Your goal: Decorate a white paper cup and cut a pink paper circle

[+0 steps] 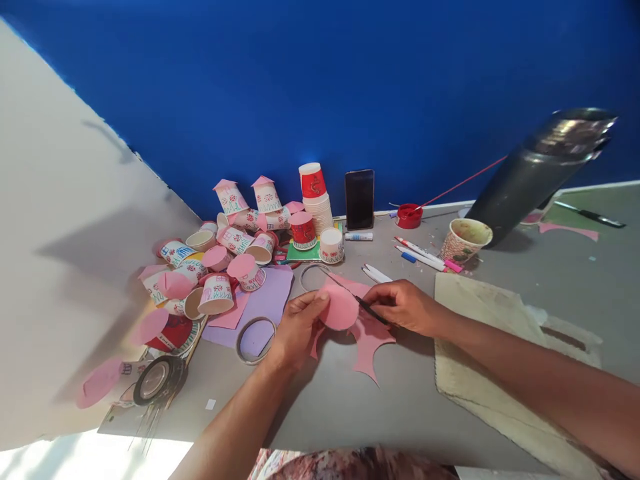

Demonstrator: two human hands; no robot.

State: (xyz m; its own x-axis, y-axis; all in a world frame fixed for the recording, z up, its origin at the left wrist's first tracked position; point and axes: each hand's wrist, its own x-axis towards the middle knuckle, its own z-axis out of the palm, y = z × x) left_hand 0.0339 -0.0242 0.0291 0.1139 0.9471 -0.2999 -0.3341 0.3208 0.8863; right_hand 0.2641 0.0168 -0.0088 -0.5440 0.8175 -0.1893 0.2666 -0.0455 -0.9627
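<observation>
Pinched between the thumb and fingers of my left hand (301, 327) is a round pink paper disc (340, 308). My right hand (401, 308) is closed around the handles of a pair of scissors (371, 310), whose blade reaches to the disc's upper right edge. Pink paper scraps (373, 347) with curved cut-outs lie under and beside the disc. Left of my left hand, a tape roll (256, 340) rests on purple paper (274, 290). Part of another ring-shaped roll (306, 275) shows behind the disc.
Decorated paper cups (218, 295) with pink tops crowd the left. A cup stack (320, 212) and a phone (359, 199) stand by the blue wall. Markers (420, 253), a patterned cup (466, 241), a dark flask (540, 173) and a pale cloth (475, 360) are on the right.
</observation>
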